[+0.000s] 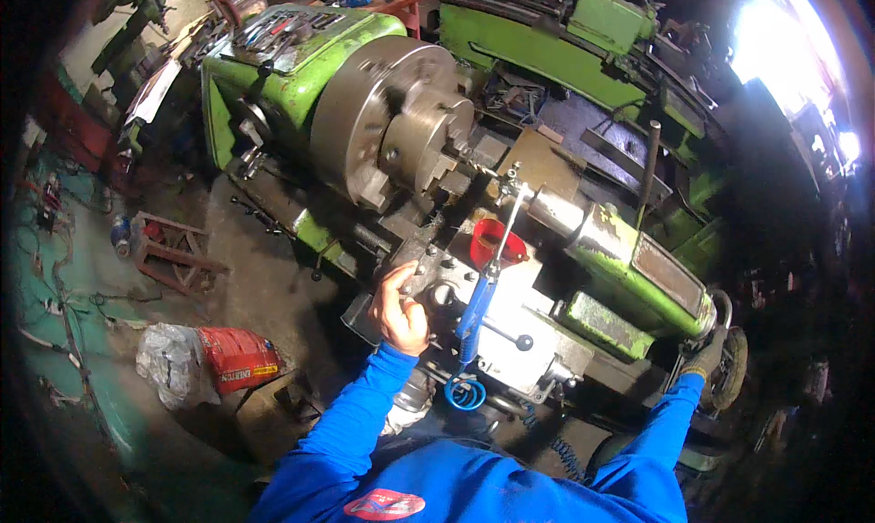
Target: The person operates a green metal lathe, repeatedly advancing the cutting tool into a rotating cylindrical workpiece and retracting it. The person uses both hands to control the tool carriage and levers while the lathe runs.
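My bare left hand [401, 313] rests at the edge of the lathe's tool post [436, 268], its fingers and thumb apart and nothing visible between them. At the far right my gloved right hand [705, 353] is wrapped round the rim of the tailstock handwheel [732, 368]. The green tailstock [629, 268] holds a drill bit [480, 168] that points at the small inner chuck [428, 140]. That chuck sits in front of a large steel chuck [351, 113]. A blue air blow gun [476, 309] lies on the carriage beside a red cup [497, 242].
Loose tools [287, 38] cover the green headstock [319, 76]. A lever [649, 172] stands up behind the tailstock. Another green machine [547, 44] is at the back. On the floor to the left are a red bag [241, 357] and a rusty metal frame [173, 254].
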Action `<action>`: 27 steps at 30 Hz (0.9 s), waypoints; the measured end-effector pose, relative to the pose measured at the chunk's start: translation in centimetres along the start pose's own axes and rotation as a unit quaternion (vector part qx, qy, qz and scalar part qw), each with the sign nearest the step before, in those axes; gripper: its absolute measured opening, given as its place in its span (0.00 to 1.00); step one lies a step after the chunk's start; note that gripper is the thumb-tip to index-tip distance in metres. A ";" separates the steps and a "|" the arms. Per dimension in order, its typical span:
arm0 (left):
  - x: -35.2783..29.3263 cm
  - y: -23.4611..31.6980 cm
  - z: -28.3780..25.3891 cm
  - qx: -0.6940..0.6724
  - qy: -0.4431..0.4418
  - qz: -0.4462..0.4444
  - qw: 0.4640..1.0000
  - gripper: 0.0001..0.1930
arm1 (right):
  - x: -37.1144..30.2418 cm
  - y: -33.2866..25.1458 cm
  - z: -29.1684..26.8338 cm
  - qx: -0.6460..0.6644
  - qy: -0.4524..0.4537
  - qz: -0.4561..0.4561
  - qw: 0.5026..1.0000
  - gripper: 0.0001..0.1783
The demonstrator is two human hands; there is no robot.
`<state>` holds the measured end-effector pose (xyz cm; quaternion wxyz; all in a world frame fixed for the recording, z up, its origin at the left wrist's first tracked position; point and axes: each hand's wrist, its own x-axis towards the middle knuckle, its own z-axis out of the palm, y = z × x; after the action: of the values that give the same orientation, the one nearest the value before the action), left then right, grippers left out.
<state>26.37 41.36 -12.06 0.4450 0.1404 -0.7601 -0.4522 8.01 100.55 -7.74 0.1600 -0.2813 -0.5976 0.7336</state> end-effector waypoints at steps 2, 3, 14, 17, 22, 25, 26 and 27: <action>0.0 0.2 -0.2 0.006 0.001 0.005 1.000 0.26 | -0.5 0.5 -0.8 -0.003 -0.002 -0.007 1.000 0.34; -0.1 0.0 -0.1 0.005 0.000 0.008 1.000 0.26 | -0.6 0.4 -1.2 0.003 0.000 -0.015 1.000 0.33; -2.2 -0.6 -1.9 0.069 0.008 -0.018 0.997 0.28 | 6.0 1.5 -6.9 0.131 -0.038 0.005 0.991 0.35; -6.6 -1.9 -6.7 0.040 0.073 -0.073 0.994 0.27 | 11.9 3.9 -9.8 0.062 -0.101 -0.003 0.993 0.36; -21.6 0.0 -18.5 0.221 0.101 -0.257 0.935 0.32 | 18.4 7.3 -12.8 -0.184 -0.017 -0.057 0.981 0.31; -36.6 2.3 -25.9 0.419 0.007 -0.368 0.830 0.32 | 19.5 12.3 -13.7 -0.339 -0.041 -0.081 0.936 0.28; -39.9 3.4 -26.8 0.460 -0.044 -0.385 0.799 0.32 | 19.4 13.5 -15.0 -0.365 -0.044 -0.091 0.925 0.28; -45.4 5.0 -31.3 0.454 -0.111 -0.449 0.761 0.31 | 18.3 15.6 -15.0 -0.378 -0.070 -0.086 0.919 0.27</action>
<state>78.12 54.42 -26.87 -0.0126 0.5999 -0.7706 -0.2147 4.22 119.13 -28.82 0.0624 -0.2166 -0.8618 0.4544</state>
